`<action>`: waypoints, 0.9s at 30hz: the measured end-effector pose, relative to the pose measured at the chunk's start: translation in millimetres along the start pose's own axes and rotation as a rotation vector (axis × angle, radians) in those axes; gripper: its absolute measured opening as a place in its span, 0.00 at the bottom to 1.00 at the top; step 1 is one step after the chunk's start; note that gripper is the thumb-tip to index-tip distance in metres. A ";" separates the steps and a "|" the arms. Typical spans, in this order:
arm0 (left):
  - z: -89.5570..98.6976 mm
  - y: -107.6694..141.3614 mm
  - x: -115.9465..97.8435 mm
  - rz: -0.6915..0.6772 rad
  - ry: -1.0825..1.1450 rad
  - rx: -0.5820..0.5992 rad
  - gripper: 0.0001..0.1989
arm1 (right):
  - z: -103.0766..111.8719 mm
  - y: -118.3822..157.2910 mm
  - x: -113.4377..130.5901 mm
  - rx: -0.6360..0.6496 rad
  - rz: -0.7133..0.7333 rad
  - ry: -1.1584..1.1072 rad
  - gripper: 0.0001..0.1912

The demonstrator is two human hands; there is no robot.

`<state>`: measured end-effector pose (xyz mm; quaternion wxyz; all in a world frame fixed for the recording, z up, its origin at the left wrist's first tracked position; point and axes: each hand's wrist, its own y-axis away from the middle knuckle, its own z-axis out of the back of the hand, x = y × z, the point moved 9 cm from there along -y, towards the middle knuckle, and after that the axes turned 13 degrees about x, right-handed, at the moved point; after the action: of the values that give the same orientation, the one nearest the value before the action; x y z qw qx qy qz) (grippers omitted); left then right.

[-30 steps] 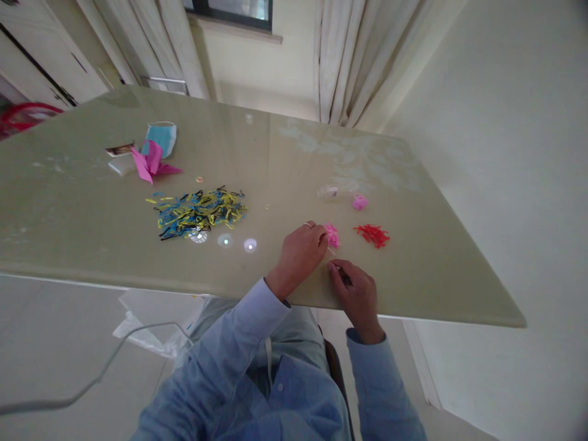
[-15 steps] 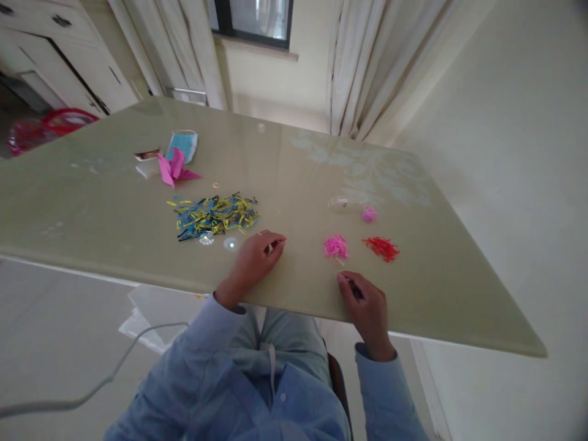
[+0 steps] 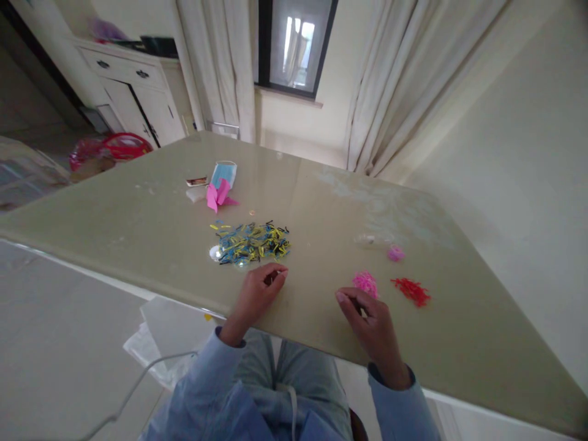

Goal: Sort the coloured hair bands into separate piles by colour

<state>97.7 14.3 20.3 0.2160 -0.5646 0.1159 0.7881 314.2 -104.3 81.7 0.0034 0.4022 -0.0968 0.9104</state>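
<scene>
Just in front of a mixed pile of blue, yellow and black strips is my left hand, its thumb and fingertips pinched together. Whatever may be between them is too small to name. My right hand is also pinched closed, at the near side of a pink pile that it partly covers. Nothing I can name shows in its fingertips. To the right of the pink pile is a pile of red strips. A small pink bundle lies farther back, beside a clear bag.
At the back left of the table lie a blue face mask, a folded pink paper, a small wrapper and a whitish packet. The table's front edge runs under my wrists.
The view has tilted up and shifted left, so things on the table appear lower and farther right. My right hand has moved closer to the pink pile and now overlaps it.
</scene>
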 end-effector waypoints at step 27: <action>-1.1 6.5 -3.2 -0.039 0.362 0.021 0.06 | -141.7 -184.7 59.3 0.436 0.189 0.051 0.18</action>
<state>96.5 7.5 22.5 0.2126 -0.6970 0.1500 0.6682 185.9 98.1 64.1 -0.1663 0.3593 0.0652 0.9160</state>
